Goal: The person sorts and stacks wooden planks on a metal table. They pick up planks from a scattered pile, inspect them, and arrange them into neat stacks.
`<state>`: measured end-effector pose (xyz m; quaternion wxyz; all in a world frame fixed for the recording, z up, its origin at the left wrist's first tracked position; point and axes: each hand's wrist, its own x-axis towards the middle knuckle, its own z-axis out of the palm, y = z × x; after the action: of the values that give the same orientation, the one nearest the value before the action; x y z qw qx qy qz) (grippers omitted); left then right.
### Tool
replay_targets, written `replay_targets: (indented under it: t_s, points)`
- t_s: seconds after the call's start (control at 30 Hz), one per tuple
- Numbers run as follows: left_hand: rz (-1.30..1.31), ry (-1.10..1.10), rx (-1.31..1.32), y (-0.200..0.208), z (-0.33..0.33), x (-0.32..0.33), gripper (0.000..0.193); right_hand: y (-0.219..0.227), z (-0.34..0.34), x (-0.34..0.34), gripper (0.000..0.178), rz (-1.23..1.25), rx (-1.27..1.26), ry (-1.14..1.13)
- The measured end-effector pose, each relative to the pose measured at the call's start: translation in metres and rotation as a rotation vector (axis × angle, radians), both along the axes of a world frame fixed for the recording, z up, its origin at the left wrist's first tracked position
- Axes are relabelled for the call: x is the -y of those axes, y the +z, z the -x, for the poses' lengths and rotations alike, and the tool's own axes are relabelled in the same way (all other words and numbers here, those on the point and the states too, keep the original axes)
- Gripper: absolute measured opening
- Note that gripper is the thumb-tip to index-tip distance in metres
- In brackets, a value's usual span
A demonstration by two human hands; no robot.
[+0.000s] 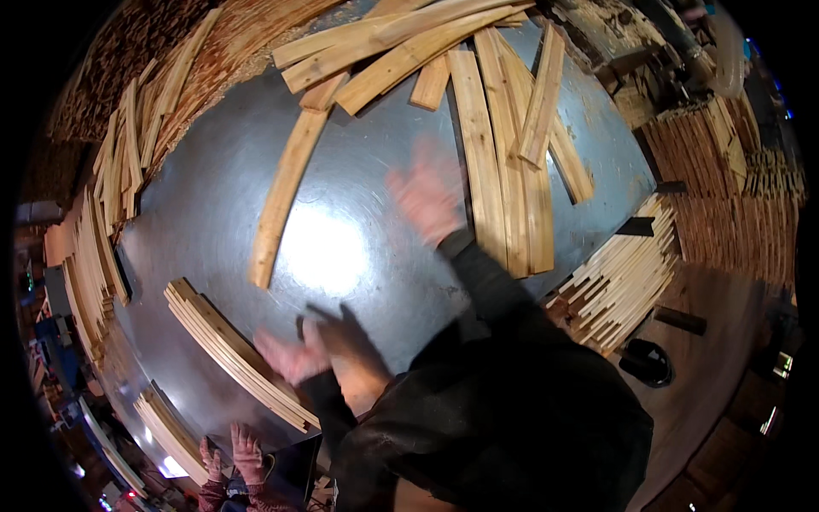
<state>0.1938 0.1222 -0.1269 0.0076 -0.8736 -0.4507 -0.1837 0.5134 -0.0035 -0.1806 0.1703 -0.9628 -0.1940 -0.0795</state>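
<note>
My right hand (426,194) is blurred and hangs over the grey metal table (358,213), fingers spread, holding nothing. It is just left of a row of long wooden staves (499,162) that lie side by side. My left hand (294,354) is low on the table, at the near end of a stack of curved staves (230,350), and touches them. Blur and shadow hide whether its fingers grip a stave. One single stave (283,192) lies apart on the table between the two hands.
Loose staves are heaped along the table's far edge (384,47). More stacks stand at the left rim (94,247), the lower left (171,431) and the right (623,277). Another person's gloved hands (232,456) are at the bottom left. A dark object (647,360) lies on the floor.
</note>
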Motion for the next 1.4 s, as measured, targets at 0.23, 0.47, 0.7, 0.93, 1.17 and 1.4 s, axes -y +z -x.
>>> replay_targets:
  t_s: [0.23,0.47,0.7,0.93,1.17,1.4]
  points:
    - [-0.031,-0.099,-0.403,-0.039,-0.138,-0.145,0.120,-0.008,-0.162,0.168,0.103,0.046,-0.280,-0.511]
    - [0.355,-0.174,-0.578,-0.051,-0.179,-0.118,0.081,0.008,-0.039,0.209,0.105,0.108,-0.434,-0.338]
    - [1.661,-0.471,-0.079,-0.032,-0.062,0.008,0.072,0.009,-0.040,0.250,0.064,-0.688,-0.884,-0.338]
    - [2.040,-0.393,0.825,0.074,0.039,0.060,0.078,0.051,0.046,0.173,0.050,-1.418,-1.164,0.162]
    - [1.372,-0.292,0.729,-0.053,0.007,0.034,0.066,-0.013,0.107,0.018,0.053,-1.001,-1.404,0.511]
    - [1.764,0.074,1.256,-0.075,0.002,0.065,0.043,0.037,0.150,0.025,0.061,-0.367,-1.198,0.632]
